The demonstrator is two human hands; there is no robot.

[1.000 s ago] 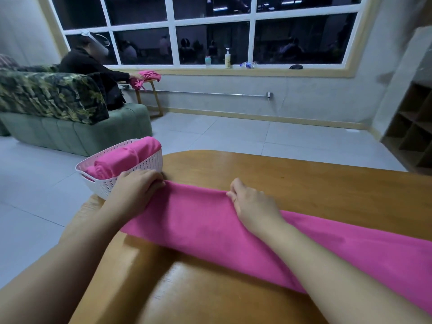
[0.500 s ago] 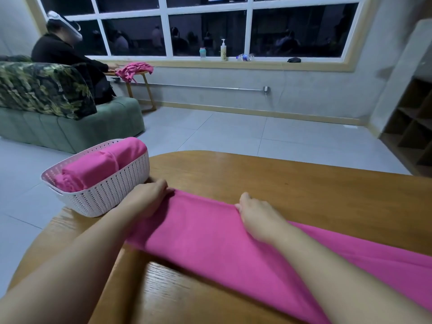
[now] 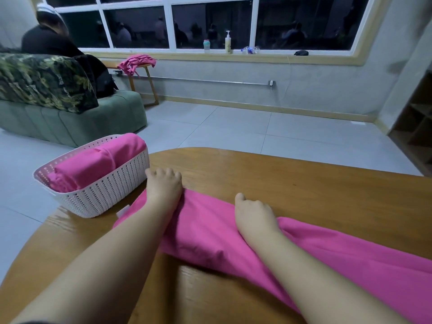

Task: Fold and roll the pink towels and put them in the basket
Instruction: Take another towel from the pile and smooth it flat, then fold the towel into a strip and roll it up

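pink cloth, soft and limp, lies in a long folded strip across the wooden table (image 3: 304, 183): this pink towel (image 3: 210, 230) runs from just beside the white basket (image 3: 100, 195) at the left end away to the right edge of the view. the left hand (image 3: 163, 185) sits on the near-basket end of the towel with fingers curled down over the far edge, and the right hand (image 3: 253, 213) sits further along with its fingers bent the same way; both look to be gripping the fold of cloth, though the fingertips are hidden over the edge, so how firmly they pinch it i cannot tell. the basket stands on the table's left corner and already holds a rolled towel (image 3: 93, 164)

as a judgement, the towel is light, floppy and without stiffness, so it will sag and skew wherever it is not supported; it will not slip much on the wood. the roll is best started at the short end by the basket, with both hands spread wide along that edge so the layers stay even and the roll stays tight
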